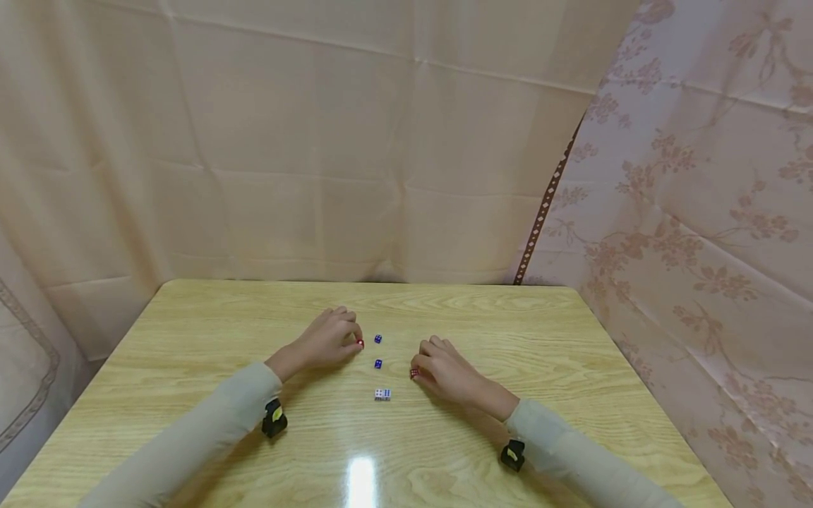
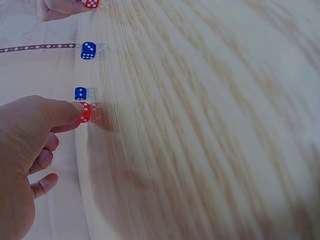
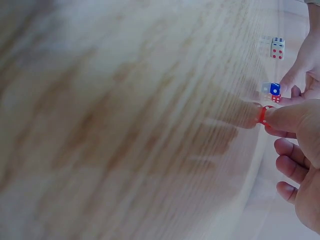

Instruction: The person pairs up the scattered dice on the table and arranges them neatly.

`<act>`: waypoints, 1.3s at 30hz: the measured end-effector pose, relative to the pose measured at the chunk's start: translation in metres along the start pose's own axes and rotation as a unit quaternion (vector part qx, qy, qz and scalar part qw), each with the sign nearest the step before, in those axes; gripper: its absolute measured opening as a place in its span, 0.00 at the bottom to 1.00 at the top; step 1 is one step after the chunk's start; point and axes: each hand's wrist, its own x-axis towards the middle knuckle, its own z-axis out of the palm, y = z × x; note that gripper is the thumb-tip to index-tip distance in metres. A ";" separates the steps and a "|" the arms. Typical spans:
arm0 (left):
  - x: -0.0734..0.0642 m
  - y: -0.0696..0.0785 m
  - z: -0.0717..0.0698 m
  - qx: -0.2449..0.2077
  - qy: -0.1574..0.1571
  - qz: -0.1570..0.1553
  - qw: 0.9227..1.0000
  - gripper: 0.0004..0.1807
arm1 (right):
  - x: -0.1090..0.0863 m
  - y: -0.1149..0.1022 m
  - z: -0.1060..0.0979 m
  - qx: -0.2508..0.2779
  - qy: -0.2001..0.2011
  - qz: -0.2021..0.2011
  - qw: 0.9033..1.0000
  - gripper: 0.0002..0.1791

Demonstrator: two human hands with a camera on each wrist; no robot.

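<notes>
Sleeves [image 1: 184, 430]; left fingers [image 2: 62, 111], right fingers [image 3: 287, 119] each pinching red die [image 2: 85, 114]; white dice [image 1: 382, 394]: head, right-wrist views only

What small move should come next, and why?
Probably ease the right hand leftward: its pinched red die is clearly apart from the near blue die, while the left hand holds another red die close to the far blue die.
</notes>
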 end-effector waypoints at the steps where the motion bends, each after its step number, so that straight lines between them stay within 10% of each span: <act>1: 0.000 0.000 0.000 0.000 0.002 0.002 1.000 0.06 | 0.000 0.000 0.000 0.000 -0.002 0.002 1.000 0.03; 39: 0.018 0.022 0.006 -0.013 -0.020 0.025 0.999 0.06 | -0.001 0.000 0.000 0.003 0.001 -0.001 1.000 0.03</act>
